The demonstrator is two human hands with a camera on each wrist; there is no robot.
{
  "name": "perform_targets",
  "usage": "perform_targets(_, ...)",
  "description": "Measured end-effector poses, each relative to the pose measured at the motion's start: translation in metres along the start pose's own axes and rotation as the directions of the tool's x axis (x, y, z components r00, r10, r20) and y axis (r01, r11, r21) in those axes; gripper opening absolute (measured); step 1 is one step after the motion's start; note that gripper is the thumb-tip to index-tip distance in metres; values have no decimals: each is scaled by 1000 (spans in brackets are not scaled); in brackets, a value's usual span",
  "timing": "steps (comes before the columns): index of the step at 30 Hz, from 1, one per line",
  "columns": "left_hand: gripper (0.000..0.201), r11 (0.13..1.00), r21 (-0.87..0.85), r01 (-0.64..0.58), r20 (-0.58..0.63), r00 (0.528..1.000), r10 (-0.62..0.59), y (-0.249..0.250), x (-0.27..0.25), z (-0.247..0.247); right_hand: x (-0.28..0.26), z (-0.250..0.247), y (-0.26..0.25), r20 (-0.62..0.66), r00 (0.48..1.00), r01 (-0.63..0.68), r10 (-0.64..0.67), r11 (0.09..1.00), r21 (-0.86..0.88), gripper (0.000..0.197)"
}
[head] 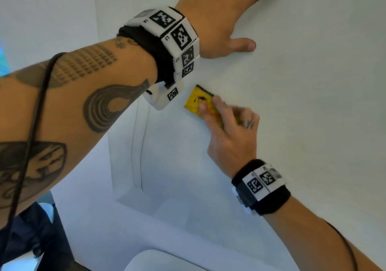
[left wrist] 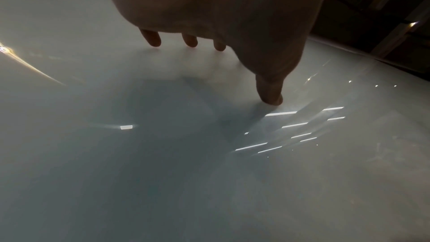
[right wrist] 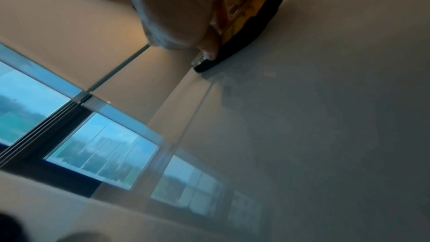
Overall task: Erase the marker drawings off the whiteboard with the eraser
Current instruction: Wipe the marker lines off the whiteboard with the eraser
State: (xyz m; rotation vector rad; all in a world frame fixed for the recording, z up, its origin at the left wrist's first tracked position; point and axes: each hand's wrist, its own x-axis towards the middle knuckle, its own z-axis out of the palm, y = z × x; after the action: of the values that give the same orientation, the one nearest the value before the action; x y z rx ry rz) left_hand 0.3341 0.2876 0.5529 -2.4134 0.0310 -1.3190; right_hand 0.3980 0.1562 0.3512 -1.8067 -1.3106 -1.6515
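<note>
The whiteboard (head: pixel 302 103) fills the right and centre of the head view. My left hand (head: pixel 225 9) lies flat on it near the top, fingers spread and straight; in the left wrist view its fingertips (left wrist: pixel 271 98) touch the glossy board (left wrist: pixel 163 154). Below it my right hand (head: pixel 225 124) grips a yellow eraser (head: pixel 198 101) and presses it on the board. The right wrist view shows the eraser's black felt (right wrist: pixel 244 36) flat on the board (right wrist: pixel 325 135) under my fingers. Thin black marker lines (head: pixel 142 145) run down the board to the lower left of the eraser.
The board's left edge (head: pixel 110 155) meets a white wall (head: pixel 48 20). A window (right wrist: pixel 100 154) shows in the right wrist view and reflects in the board. Dark furniture (head: pixel 41 239) sits at the lower left. A rounded white object (head: pixel 167 260) lies at the bottom.
</note>
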Motion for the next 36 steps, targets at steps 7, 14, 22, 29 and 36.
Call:
perform_targets(7,81,1000,18,-17,3,1000,17,-2,-1,0,-203,1,-39,543,769,345,-337,934,91,43)
perform_targets(14,78,999,34,5,9,1000,-5,4,-2,0,-109,-10,-12,295,926,234,-236,971,42,44)
perform_targets(22,75,1000,4,-1,21,1000,1,2,-2,-10,-158,21,-36,381,873,277,-304,953,125,39)
perform_targets(29,69,983,4,184,-124,976,-182,-46,-22,-14,-193,27,-46,456,791,354,-407,913,201,38)
perform_targets(36,69,978,56,199,-98,976,-193,-95,-34,-9,38,24,-39,75,996,56,-57,998,21,55)
